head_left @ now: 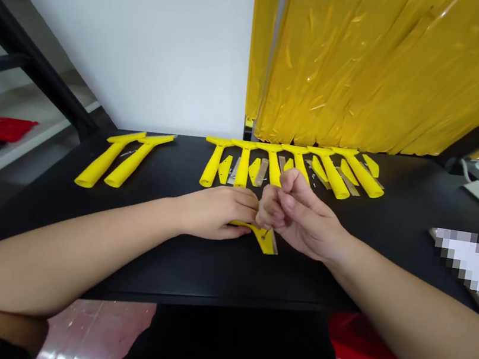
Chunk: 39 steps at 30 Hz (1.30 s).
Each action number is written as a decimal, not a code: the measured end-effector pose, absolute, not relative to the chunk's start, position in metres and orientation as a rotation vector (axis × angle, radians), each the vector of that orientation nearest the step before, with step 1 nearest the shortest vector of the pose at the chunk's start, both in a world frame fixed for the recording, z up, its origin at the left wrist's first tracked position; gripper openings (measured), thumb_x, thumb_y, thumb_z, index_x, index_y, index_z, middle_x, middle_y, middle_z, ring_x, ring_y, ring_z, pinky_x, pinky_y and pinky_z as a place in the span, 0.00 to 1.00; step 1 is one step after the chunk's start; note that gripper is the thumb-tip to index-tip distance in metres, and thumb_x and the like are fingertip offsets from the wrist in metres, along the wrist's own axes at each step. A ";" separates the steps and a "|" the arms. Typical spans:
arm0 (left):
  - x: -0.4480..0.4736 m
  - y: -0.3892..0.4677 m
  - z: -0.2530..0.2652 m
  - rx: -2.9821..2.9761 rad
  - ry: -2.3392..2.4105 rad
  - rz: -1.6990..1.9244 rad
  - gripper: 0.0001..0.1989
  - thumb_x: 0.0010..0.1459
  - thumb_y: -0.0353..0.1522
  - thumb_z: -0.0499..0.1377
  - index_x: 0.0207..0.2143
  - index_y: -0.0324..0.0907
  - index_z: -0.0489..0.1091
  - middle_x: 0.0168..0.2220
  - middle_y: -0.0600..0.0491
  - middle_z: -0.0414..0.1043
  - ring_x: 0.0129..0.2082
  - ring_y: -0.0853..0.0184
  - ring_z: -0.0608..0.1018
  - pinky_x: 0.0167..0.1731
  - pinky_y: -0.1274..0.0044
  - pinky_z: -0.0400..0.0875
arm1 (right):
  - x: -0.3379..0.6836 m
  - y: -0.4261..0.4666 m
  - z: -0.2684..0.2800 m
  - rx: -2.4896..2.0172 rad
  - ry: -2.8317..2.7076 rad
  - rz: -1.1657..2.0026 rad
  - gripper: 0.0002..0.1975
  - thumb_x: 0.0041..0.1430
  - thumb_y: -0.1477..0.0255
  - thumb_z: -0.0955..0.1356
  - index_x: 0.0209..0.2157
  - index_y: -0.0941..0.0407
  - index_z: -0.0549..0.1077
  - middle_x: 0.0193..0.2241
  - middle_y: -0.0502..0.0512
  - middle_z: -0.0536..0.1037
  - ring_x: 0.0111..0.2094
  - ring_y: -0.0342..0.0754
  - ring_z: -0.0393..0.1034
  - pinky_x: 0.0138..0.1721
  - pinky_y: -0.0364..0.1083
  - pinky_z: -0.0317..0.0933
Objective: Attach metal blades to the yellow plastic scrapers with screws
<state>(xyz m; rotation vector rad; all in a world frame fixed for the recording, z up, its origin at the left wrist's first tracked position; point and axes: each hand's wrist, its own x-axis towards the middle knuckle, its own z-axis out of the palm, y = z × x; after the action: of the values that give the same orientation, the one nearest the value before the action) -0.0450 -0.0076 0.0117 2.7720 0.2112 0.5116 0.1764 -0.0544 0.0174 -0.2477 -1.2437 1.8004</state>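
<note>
My left hand [219,212] is wrapped over a yellow plastic scraper [263,240] on the black table. The scraper's head, with a metal blade along one edge and a small screw, sticks out past my fingers; most of its handle is hidden. Just right of it, my right hand [301,219] is closed, with thumb and fingers pinched together above the scraper head. What it grips is hidden, though a thin dark tip shows beneath the fingers. Behind my hands lies a row of yellow scraper handles [212,163], with yellow cover pieces [224,169] and metal blades [262,172] between them.
Two yellow scrapers [128,160] lie apart at the left of the black table [164,264]. A white panel [174,44] and yellow plastic sheeting [363,72] stand behind. At the right is a pale, partly blurred-out object [470,262]. Small screws [314,185] lie among the parts.
</note>
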 end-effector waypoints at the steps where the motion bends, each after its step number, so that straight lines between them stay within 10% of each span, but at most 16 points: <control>1: -0.045 -0.007 0.012 2.769 0.205 0.523 0.14 0.66 0.25 0.63 0.52 0.43 0.78 0.51 0.46 0.82 0.55 0.57 0.80 0.60 0.63 0.75 | 0.176 -0.055 0.018 -0.248 -1.233 1.798 0.13 0.68 0.64 0.74 0.39 0.50 0.65 0.32 0.45 0.68 0.30 0.44 0.59 0.36 0.46 0.60; 10: -0.044 -0.008 0.013 2.793 0.240 0.507 0.16 0.64 0.25 0.64 0.52 0.47 0.79 0.49 0.48 0.82 0.53 0.58 0.81 0.56 0.65 0.78 | 0.175 -0.053 0.015 -0.254 -1.298 1.846 0.20 0.74 0.51 0.64 0.36 0.52 0.71 0.21 0.43 0.58 0.23 0.43 0.53 0.32 0.46 0.58; 19: -0.046 -0.007 0.008 2.779 0.234 0.569 0.11 0.66 0.27 0.64 0.49 0.43 0.79 0.48 0.47 0.83 0.51 0.58 0.82 0.56 0.66 0.77 | 0.170 -0.054 0.019 -0.282 -1.230 1.799 0.14 0.71 0.60 0.71 0.34 0.53 0.69 0.31 0.49 0.68 0.32 0.44 0.62 0.36 0.47 0.61; 25: -0.045 -0.006 0.011 2.798 0.246 0.501 0.14 0.66 0.26 0.63 0.52 0.47 0.79 0.50 0.48 0.82 0.52 0.58 0.82 0.56 0.64 0.77 | 0.171 -0.054 0.017 -0.298 -1.235 1.803 0.17 0.71 0.52 0.68 0.38 0.52 0.70 0.22 0.42 0.56 0.23 0.42 0.47 0.31 0.45 0.56; 32: -0.046 -0.007 0.009 2.798 0.249 0.527 0.12 0.63 0.25 0.65 0.48 0.43 0.78 0.48 0.48 0.83 0.50 0.59 0.82 0.54 0.68 0.78 | 0.176 -0.052 0.018 -0.253 -1.274 1.792 0.16 0.72 0.60 0.69 0.32 0.54 0.72 0.33 0.50 0.69 0.33 0.45 0.64 0.38 0.48 0.62; 39: -0.047 -0.007 0.009 2.816 0.286 0.470 0.15 0.65 0.26 0.63 0.53 0.45 0.78 0.50 0.47 0.82 0.52 0.56 0.81 0.54 0.65 0.77 | 0.177 -0.053 0.016 -0.249 -1.252 1.826 0.14 0.72 0.53 0.68 0.39 0.49 0.70 0.22 0.42 0.57 0.25 0.44 0.51 0.35 0.47 0.58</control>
<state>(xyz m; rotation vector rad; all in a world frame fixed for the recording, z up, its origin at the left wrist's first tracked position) -0.0467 -0.0073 0.0091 2.8158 0.2858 0.4695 0.1773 -0.0534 0.0159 -0.2491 -1.2516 1.8263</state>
